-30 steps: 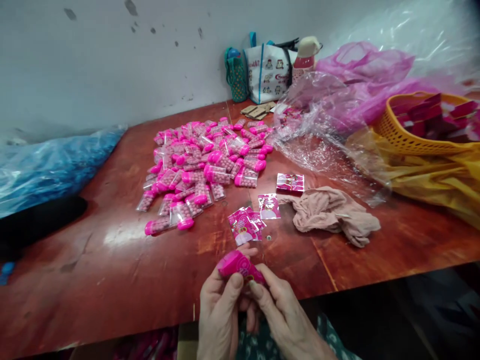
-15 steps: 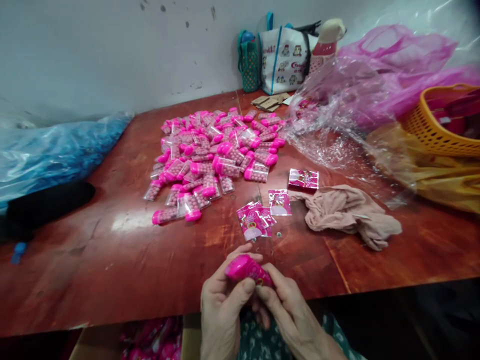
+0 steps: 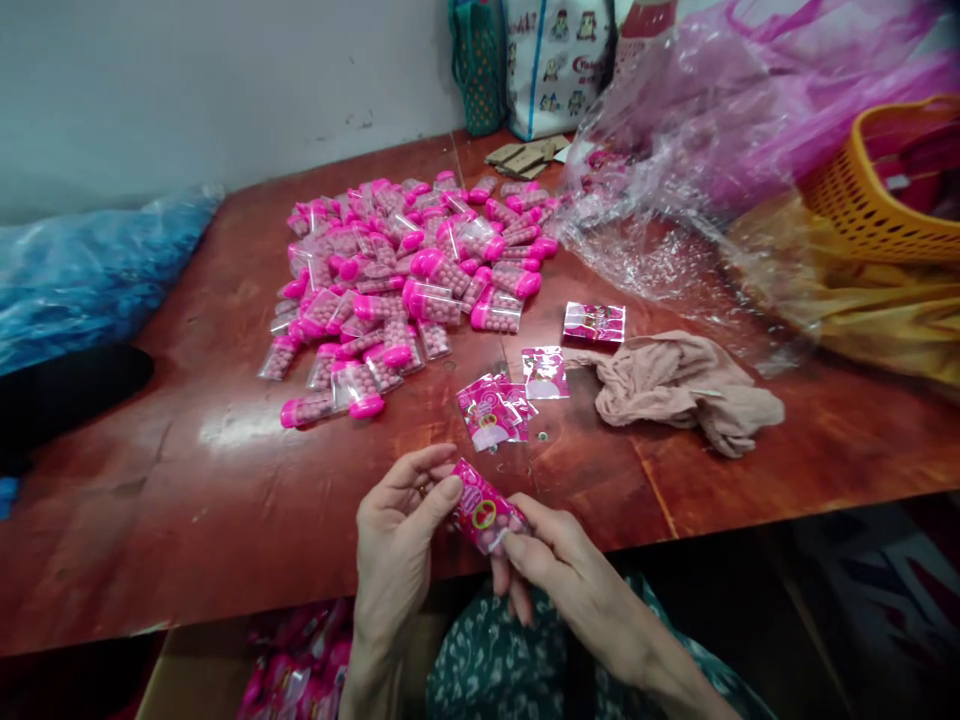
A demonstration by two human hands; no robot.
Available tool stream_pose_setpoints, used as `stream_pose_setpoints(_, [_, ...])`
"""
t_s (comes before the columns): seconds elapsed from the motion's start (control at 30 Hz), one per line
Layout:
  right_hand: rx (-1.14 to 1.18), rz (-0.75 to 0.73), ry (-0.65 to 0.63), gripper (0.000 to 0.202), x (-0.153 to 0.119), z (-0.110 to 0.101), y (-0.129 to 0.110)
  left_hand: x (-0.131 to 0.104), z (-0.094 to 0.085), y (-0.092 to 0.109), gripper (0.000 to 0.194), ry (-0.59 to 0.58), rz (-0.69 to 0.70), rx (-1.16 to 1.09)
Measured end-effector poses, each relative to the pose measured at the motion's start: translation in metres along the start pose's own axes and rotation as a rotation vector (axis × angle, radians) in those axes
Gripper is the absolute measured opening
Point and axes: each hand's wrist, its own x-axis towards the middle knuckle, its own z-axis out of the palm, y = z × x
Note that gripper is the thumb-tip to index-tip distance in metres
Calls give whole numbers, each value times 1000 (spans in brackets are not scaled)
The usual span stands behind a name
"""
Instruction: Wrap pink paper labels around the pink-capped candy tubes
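Observation:
Just above the table's front edge, a pink printed sleeve (image 3: pixel 480 506) with a small container of pink balls inside it is held between both hands. My left hand (image 3: pixel 405 530) pinches its upper left end with the thumb on top. My right hand (image 3: pixel 562 565) is closed on its lower right end, where pink balls show. Beyond the hands lie several flat printed sleeves (image 3: pixel 487 412) and one single sleeve (image 3: pixel 545 373). A heap of clear containers with pink caps (image 3: pixel 405 270) spreads over the middle of the table.
A stack of sleeves (image 3: pixel 594 324) and a crumpled cloth (image 3: pixel 682 385) lie to the right. Plastic bags and a yellow basket (image 3: pixel 885 210) are at the far right, a blue-filled bag (image 3: pixel 97 270) at the left. Below the edge stands a box of pink packs (image 3: pixel 296 670).
The held item has turned, so its printed face now shows instead of the pink cap. My left hand has moved left, away from my right hand. The view has tilted down.

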Motion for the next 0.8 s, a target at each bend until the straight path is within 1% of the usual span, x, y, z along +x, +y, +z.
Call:
stream_pose_setpoints(0.07, [85,7,-28,19,2,-5,3,2,2,-3,27,13,4,-11])
stream_pose_setpoints(0.13, [172,-6,-46,16,5,-9,6,4,2,-5,23,71,33,-12])
stream_pose_setpoints(0.17, [195,-21,-29,17,7,-10,7,6,2,-6,21,108,50,-11])
stream_pose_setpoints(0.23, [172,-62,57,18,9,-8,7,8,1,-6,21,168,70,-12])
stream_pose_setpoints(0.37, [-9,-168,308,16,11,3,8,9,2,-8,23,217,59,-34])
stream_pose_setpoints(0.43, [-132,-266,434,12,11,8,10,6,6,-10,22,231,67,-46])
stream_pose_setpoints(0.5, [-262,-370,540,12,11,10,12,2,10,-12,23,228,72,-52])
stream_pose_setpoints(0.63, [-448,-509,665,24,15,6,19,-5,17,-14,35,150,13,-62])
stream_pose_setpoints(0.7, [-525,-563,711,30,18,4,23,-8,20,-15,31,127,-13,-61])
stream_pose_setpoints(0.8, [-622,-652,786,38,21,5,27,-13,26,-18,22,166,5,-80])
